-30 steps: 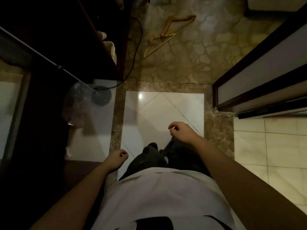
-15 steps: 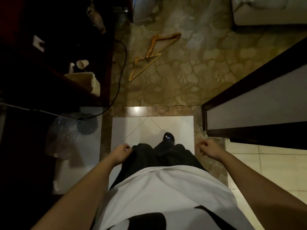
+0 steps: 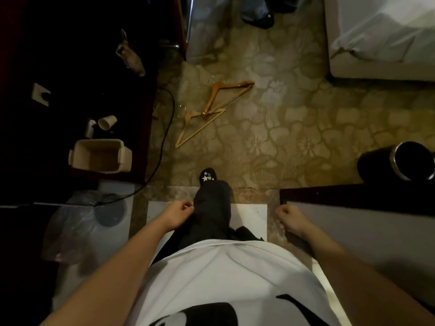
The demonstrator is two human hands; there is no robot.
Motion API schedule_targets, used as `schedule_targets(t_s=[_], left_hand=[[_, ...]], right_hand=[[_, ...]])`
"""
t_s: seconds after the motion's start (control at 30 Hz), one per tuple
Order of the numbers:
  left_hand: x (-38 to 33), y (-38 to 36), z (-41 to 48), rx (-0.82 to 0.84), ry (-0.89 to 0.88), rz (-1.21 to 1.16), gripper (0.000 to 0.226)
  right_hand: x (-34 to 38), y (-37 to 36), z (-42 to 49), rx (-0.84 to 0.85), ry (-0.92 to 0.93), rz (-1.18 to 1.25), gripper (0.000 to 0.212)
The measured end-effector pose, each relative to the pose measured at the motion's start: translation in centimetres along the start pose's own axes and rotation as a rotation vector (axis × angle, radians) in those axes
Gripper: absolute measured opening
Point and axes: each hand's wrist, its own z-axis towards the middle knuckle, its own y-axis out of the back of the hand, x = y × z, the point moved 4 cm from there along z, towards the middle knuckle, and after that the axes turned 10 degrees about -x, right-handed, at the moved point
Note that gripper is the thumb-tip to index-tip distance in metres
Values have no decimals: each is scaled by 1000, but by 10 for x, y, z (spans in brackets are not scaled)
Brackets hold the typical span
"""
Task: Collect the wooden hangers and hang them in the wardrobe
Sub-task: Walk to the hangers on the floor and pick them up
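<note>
Two wooden hangers lie overlapped on the patterned carpet ahead of me: the farther hanger [image 3: 231,90] and the nearer hanger [image 3: 196,128], its metal hook pointing left. My left hand [image 3: 177,214] hangs by my left thigh, fingers curled with nothing in them. My right hand [image 3: 290,220] hangs at my right side, also curled and empty. Both hands are well short of the hangers. My front foot [image 3: 208,176] rests at the carpet's edge.
A dark desk at left holds a beige bin [image 3: 101,156] and a paper cup [image 3: 107,122]; a black cable [image 3: 164,137] trails along the floor. A black cylinder bin [image 3: 400,163] stands right. A bed [image 3: 381,38] is far right. Another person's feet [image 3: 257,12] show at the top.
I have walked forward from the white tiles toward the carpet, so the hangers are closer. My right hand swung from in front of my legs out to my right side.
</note>
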Motion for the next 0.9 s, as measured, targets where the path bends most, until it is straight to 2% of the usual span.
schedule_targets(t_s=[0.2,0.3,0.4,0.5,0.67,0.77,0.9], left_hand=[[-1,89,64,-77,117,43,23],[-21,130,98,-111,115,36,25],[-56,163,129,-161,98,-18,27],[-91,176,159,-169,87,-90,27],[-153,170,215,-166,106,-126,24],[-201,159,247,-139,139,-169,24],[-273,147,284,-145,185,-272,17]], right_hand=[[157,7,56,104,190,-143,30],[227,16,83,126,328,-164,23],[280,34,103,117,387,-140,29],[307,58,132,129,394,-155,27],[312,120,200,114,295,-186,18],[318,170,245,91,211,-176,21],[343,234,307,147,161,-225,23]])
